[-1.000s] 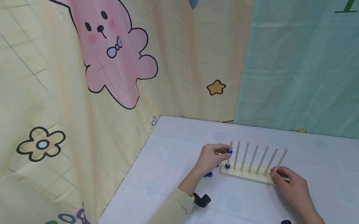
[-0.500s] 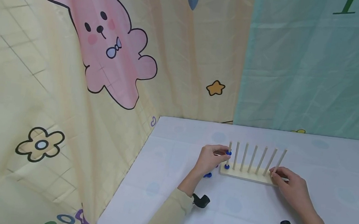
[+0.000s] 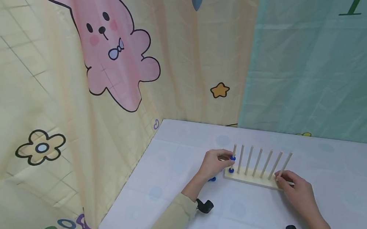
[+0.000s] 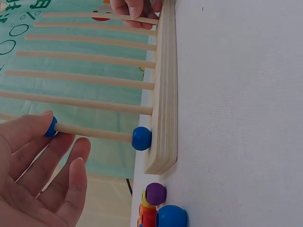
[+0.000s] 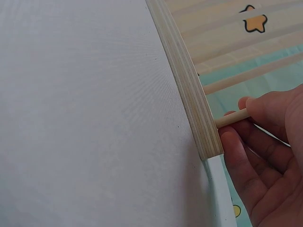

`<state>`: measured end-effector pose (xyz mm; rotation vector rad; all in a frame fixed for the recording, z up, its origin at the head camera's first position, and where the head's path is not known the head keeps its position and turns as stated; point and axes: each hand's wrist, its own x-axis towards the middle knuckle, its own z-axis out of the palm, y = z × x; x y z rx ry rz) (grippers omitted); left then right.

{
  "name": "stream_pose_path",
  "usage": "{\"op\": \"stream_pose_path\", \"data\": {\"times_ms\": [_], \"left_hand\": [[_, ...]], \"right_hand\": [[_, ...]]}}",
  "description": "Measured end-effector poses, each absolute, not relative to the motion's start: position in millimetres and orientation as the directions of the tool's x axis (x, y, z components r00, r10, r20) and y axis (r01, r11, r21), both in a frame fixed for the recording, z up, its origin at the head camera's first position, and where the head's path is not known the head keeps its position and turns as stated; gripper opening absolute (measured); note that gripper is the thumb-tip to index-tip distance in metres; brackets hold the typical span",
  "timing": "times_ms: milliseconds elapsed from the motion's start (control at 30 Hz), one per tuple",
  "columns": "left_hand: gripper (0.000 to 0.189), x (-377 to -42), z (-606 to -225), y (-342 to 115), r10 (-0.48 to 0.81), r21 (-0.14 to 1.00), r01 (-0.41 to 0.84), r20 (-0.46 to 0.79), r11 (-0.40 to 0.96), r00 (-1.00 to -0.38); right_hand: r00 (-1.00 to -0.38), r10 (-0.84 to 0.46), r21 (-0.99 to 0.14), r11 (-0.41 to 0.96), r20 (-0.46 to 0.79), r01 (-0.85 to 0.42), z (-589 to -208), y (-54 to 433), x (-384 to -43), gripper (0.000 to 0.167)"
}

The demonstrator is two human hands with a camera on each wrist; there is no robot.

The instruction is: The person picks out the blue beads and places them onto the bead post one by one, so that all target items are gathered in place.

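Note:
A pale wooden board (image 3: 247, 178) with several upright pegs stands on the table. My left hand (image 3: 215, 163) pinches a blue bead (image 4: 51, 126) between thumb and fingertips, threaded on the leftmost peg (image 4: 94, 132) partway up. Below it, a second blue bead (image 4: 141, 138) sits at the foot of the same peg, against the board. At the board's other end, my right hand (image 3: 296, 187) grips the rightmost peg (image 5: 232, 118) near its base, thumb on one side and fingers on the other. The other pegs carry no beads.
Loose beads lie on the table by the board's left end: a blue bead (image 4: 172, 217), a purple bead (image 4: 155, 194), and red and yellow ones partly hidden behind them. A printed curtain (image 3: 189, 56) hangs behind the white table (image 3: 242, 223).
My left hand has slid the upper blue bead a little way down the leftmost peg. The right hand keeps its grip on the rightmost peg.

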<state>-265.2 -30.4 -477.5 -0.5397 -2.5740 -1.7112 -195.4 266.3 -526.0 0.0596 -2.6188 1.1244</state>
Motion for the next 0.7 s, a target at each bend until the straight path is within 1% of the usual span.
{"op": "stream_pose_path", "data": {"times_ms": [300,700], "left_hand": [[0.024,-265.7,-483.5,-30.5,0.274,0.883,0.276,0.177,0.379,-0.945],[0.02,-268.2,-486.2,-29.2,0.274,0.869,0.25,0.139,0.428,-0.952]], "right_hand": [[-0.961,0.087,-0.705,0.697,0.262,-0.129,-528.2,264.8,-195.0,0.027],[-0.959,0.091,-0.714,0.687,0.267,-0.134,-527.1,264.9,-194.8,0.028]]}}
